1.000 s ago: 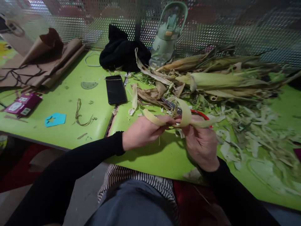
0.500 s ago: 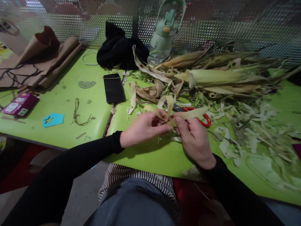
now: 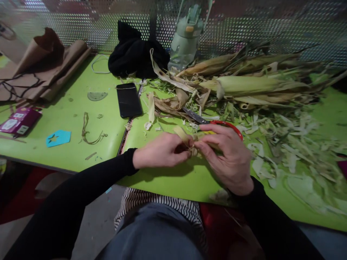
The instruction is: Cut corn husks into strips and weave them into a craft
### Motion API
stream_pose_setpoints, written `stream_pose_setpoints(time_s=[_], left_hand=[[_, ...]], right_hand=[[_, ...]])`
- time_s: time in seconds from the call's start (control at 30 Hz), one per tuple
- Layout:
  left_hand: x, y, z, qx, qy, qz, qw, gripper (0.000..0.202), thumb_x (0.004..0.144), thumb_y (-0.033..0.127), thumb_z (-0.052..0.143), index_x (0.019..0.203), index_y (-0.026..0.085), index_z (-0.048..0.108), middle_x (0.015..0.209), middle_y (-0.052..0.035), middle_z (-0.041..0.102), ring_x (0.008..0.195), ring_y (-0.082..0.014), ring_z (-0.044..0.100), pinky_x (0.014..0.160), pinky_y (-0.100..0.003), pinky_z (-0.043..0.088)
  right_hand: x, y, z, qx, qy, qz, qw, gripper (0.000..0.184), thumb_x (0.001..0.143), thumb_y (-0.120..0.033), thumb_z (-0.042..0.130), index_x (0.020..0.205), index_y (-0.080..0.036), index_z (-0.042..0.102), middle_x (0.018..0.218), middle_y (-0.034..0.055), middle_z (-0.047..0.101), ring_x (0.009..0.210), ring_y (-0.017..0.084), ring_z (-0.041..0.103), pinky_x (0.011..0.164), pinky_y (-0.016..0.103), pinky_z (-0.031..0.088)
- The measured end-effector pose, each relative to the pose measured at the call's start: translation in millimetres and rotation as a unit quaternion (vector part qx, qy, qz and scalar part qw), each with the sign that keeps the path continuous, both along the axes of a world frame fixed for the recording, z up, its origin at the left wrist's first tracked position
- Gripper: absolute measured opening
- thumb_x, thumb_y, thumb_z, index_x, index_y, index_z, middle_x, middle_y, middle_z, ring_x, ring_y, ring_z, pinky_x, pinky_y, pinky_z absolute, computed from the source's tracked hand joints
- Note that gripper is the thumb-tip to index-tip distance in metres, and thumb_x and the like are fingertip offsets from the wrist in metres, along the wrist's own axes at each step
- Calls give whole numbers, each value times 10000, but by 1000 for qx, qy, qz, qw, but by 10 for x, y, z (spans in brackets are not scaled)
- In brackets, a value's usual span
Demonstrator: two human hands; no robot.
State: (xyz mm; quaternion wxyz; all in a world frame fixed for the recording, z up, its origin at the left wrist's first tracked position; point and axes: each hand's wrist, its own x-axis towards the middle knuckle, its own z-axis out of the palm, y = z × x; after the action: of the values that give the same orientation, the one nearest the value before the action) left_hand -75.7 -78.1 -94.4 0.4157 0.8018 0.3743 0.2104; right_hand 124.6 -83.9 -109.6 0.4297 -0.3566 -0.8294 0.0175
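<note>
Both my hands meet over the green table [image 3: 173,180], pinching a pale yellow corn husk strip [image 3: 184,135] that is folded or knotted between them. My left hand [image 3: 161,151] is closed on its left end, fingers curled. My right hand [image 3: 229,155] grips the right part, with fingers wrapped over it and the husk mostly hidden beneath. Red-handled scissors [image 3: 217,124] lie just behind my right hand.
A pile of corn ears and husks [image 3: 244,86] fills the back right, with husk scraps [image 3: 292,151] scattered to the right. A black phone [image 3: 128,99], a black cloth [image 3: 135,54], a green bottle [image 3: 187,36], brown paper [image 3: 43,61], a blue star cutout [image 3: 58,138] and a purple packet [image 3: 18,121] lie to the left.
The loose husk loop and its long tail have been drawn in tight. My right hand now covers the strip, and both hands sit slightly lower and closer together.
</note>
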Motion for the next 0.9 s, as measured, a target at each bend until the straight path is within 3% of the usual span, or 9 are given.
stream_pose_setpoints(time_s=[0.13, 0.23, 0.37, 0.47, 0.57, 0.7, 0.8, 0.9], left_hand=[[13, -16, 0, -70, -41, -1, 997, 163, 867, 262, 603, 747, 152, 592, 564, 67, 438, 522, -70, 379, 530, -231, 302], [18, 13, -38, -126, -97, 7, 987, 280, 922, 319, 590, 705, 142, 583, 612, 27, 549, 561, -77, 477, 571, -232, 373], [32, 59, -61, -315, -206, 59, 924, 249, 973, 269, 549, 783, 112, 587, 733, -15, 655, 623, -71, 599, 664, -233, 494], [51, 81, -56, -412, -238, 94, 875, 212, 974, 213, 552, 794, 104, 584, 710, 1, 644, 580, -51, 592, 632, -217, 503], [75, 73, -66, -443, -241, 110, 856, 233, 915, 252, 658, 744, 116, 577, 624, 30, 604, 510, -44, 553, 547, -191, 469], [89, 32, -104, -445, -223, 88, 863, 255, 844, 277, 732, 697, 117, 597, 571, 36, 587, 480, -40, 533, 501, -168, 450], [85, 15, -138, -457, -222, 57, 860, 256, 864, 299, 694, 713, 108, 617, 588, 9, 622, 483, -44, 561, 500, -166, 479], [84, 18, -156, -461, -206, 40, 862, 322, 877, 376, 685, 704, 122, 588, 542, 27, 597, 441, -36, 535, 443, -143, 427]], right_hand=[[0, -14, -28, -37, -5, 1, 999, 33, 908, -228, 688, 923, -255, 676, 788, 4, 717, 682, 174, 678, 636, 309, 552], [11, -14, -76, -52, 26, -21, 998, 154, 884, -221, 719, 1029, -255, 682, 903, 26, 741, 793, 191, 711, 696, 322, 584], [39, 8, -167, -104, 149, 9, 983, 415, 856, -172, 735, 1246, -265, 627, 1212, 72, 713, 1103, 241, 701, 946, 437, 594], [48, 15, -197, -81, 172, 34, 981, 437, 837, -134, 734, 1224, -315, 644, 1138, 45, 732, 1053, 245, 716, 922, 468, 609], [37, 1, -164, -5, 143, 39, 989, 464, 802, -93, 751, 1170, -363, 665, 1048, 32, 732, 956, 241, 735, 817, 445, 643], [18, -35, -85, 61, 76, 71, 993, 374, 785, -98, 769, 1061, -332, 676, 1010, 32, 741, 834, 215, 750, 670, 378, 664], [18, -56, -49, 51, 51, 107, 992, 315, 805, -102, 749, 1021, -320, 681, 998, 16, 770, 803, 192, 762, 647, 330, 662], [21, -72, -37, 19, 27, 165, 986, 299, 837, -78, 701, 1032, -303, 685, 1015, 15, 790, 817, 173, 772, 657, 292, 660]])
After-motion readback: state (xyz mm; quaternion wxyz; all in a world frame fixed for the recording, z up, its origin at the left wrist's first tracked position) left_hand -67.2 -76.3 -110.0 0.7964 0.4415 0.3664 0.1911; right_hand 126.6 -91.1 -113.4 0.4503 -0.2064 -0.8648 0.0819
